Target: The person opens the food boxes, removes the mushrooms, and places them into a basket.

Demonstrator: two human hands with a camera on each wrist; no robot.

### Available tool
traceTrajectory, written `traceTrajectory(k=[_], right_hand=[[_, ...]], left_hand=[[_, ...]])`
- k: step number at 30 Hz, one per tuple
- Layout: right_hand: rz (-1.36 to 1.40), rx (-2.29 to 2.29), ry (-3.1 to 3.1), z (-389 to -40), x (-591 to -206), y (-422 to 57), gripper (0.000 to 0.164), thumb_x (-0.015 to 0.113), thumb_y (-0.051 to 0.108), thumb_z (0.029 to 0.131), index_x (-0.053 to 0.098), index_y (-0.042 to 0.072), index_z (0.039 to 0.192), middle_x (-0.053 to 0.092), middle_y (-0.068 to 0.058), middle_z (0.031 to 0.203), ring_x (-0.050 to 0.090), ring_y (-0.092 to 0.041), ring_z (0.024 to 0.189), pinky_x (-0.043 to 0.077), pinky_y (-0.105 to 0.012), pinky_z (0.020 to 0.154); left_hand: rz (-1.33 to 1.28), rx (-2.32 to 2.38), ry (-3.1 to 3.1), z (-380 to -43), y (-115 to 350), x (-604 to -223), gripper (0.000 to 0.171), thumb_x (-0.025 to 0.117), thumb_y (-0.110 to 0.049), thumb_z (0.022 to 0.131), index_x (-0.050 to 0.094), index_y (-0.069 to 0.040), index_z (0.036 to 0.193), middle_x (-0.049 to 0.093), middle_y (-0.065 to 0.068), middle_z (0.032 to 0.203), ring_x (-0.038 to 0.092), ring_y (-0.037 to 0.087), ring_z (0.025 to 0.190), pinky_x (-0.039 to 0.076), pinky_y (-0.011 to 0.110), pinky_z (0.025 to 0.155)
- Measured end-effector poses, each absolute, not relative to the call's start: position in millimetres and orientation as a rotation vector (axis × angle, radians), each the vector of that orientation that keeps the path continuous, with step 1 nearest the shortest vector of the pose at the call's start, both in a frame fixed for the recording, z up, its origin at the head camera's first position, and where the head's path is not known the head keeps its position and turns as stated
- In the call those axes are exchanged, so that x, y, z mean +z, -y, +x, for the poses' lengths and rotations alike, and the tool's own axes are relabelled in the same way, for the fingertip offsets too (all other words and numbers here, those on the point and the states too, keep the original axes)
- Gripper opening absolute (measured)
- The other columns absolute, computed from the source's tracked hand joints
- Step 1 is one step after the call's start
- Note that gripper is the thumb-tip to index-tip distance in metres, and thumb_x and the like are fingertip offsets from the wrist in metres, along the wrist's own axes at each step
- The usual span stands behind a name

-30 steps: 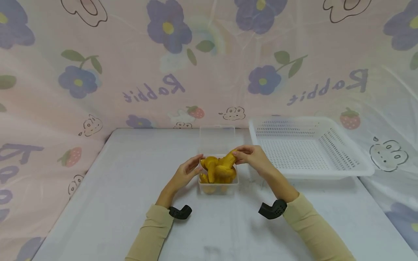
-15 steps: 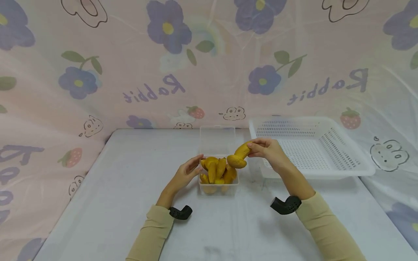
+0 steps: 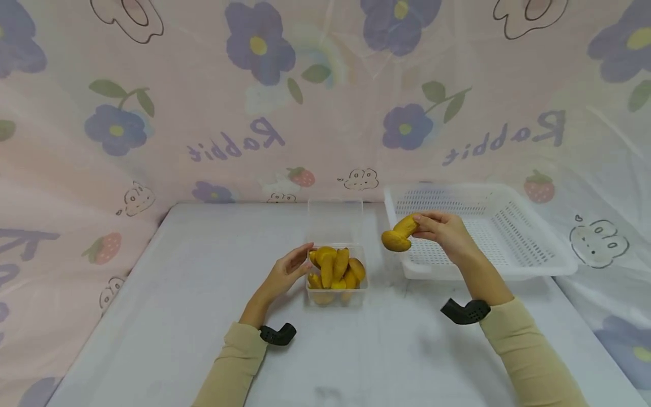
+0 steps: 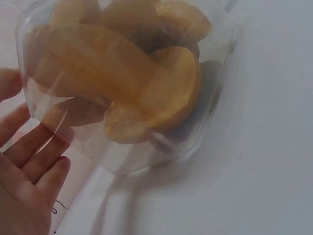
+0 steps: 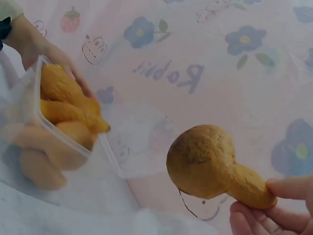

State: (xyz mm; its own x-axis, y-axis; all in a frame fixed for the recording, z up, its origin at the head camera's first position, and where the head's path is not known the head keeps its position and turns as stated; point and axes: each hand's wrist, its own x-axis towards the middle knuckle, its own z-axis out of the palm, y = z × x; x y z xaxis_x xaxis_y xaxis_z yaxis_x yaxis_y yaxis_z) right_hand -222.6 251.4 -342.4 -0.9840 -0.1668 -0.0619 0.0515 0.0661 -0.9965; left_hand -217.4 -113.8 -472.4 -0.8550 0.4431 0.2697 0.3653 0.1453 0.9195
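My right hand (image 3: 445, 233) pinches a yellow mushroom (image 3: 399, 236) by the end of its stem, cap pointing left, in front of the white basket's near left corner. In the right wrist view the mushroom (image 5: 201, 161) shows a round, brownish-yellow cap. A clear plastic box (image 3: 337, 298) with several more yellow mushrooms (image 3: 328, 265) stands mid-table. Against its left side rests my left hand (image 3: 285, 274), fingers extended and spread. The left wrist view shows those fingers (image 4: 46, 152) at the box's clear wall (image 4: 122, 166), with mushrooms visible through it.
A white perforated basket (image 3: 488, 271) stands at the back right of the white table (image 3: 213, 249). The box's clear lid (image 3: 334, 217) is flipped back behind it. A patterned cloth (image 3: 325, 141) hangs behind the table.
My right hand has lifted one mushroom out of the box and carried it right toward the basket. The left hand has stayed at the box's side.
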Motion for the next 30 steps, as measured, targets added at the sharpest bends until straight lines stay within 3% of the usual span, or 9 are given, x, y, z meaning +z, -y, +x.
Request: traceTrajectory(k=[11,14,18,23,26,28,30], right_hand=[[-0.025,-2.01,-2.204,-240.6,-354.8,-295.5,0.008,0.057,0.022,0.097,0.065,0.022,0.094,0.07,0.016,0.085,0.069,0.0,0.077,0.059,-0.013,0.074],[0.004,-1.837,-2.305,-246.8,-366.2,-300.0,0.023,0.056,0.024,0.098,0.064,0.008,0.112,0.068,0.02,0.081,0.068,0.002,0.076,0.059,-0.014,0.076],[0.002,-1.591,-2.414,-251.9,-379.2,-299.2,0.055,0.054,0.026,0.099,0.045,-0.016,0.133,0.065,0.022,0.079,0.066,0.004,0.074,0.059,-0.016,0.076],[-0.007,-1.485,-2.43,-254.9,-385.9,-295.1,0.056,0.055,0.024,0.098,0.043,-0.018,0.134,0.065,0.019,0.077,0.065,0.003,0.071,0.06,-0.019,0.076],[-0.022,-1.446,-2.429,-258.1,-390.1,-294.4,0.057,0.055,0.024,0.098,0.043,-0.017,0.135,0.07,0.009,0.089,0.066,0.002,0.077,0.061,-0.024,0.081],[-0.009,-1.394,-2.449,-258.5,-391.2,-294.4,0.057,0.055,0.026,0.098,0.043,-0.015,0.136,0.073,-0.01,0.103,0.068,-0.001,0.085,0.061,-0.027,0.085],[0.01,-1.344,-2.485,-258.0,-390.1,-293.9,0.057,0.053,0.027,0.099,0.042,-0.014,0.137,0.064,-0.027,0.124,0.07,-0.011,0.096,0.06,-0.03,0.089]], left_hand=[[0.825,1.825,-2.339,-216.5,116.0,-471.6,0.052,0.052,-0.011,0.099,0.035,0.004,0.146,0.044,0.024,0.148,0.036,0.04,0.143,0.03,0.05,0.117],[0.845,1.825,-2.336,-217.3,116.0,-473.0,0.052,0.052,-0.01,0.099,0.035,0.005,0.145,0.044,0.025,0.147,0.036,0.04,0.142,0.031,0.05,0.117],[0.844,1.823,-2.33,-217.1,116.5,-475.4,0.051,0.052,-0.01,0.099,0.036,0.004,0.145,0.043,0.026,0.148,0.036,0.041,0.143,0.031,0.05,0.117],[0.806,1.822,-2.324,-216.0,115.6,-474.0,0.051,0.052,-0.012,0.099,0.036,0.0,0.147,0.041,0.024,0.15,0.034,0.038,0.144,0.03,0.049,0.118],[0.804,1.829,-2.339,-215.7,115.8,-473.7,0.051,0.051,-0.012,0.1,0.036,0.0,0.146,0.043,0.024,0.149,0.035,0.038,0.143,0.031,0.049,0.117],[0.83,1.834,-2.339,-216.1,115.5,-473.9,0.051,0.051,-0.01,0.099,0.036,0.002,0.146,0.043,0.026,0.148,0.036,0.04,0.142,0.031,0.05,0.116],[0.837,1.835,-2.343,-216.8,115.2,-474.1,0.051,0.051,-0.01,0.099,0.036,0.002,0.146,0.043,0.025,0.148,0.037,0.04,0.142,0.031,0.05,0.116]])
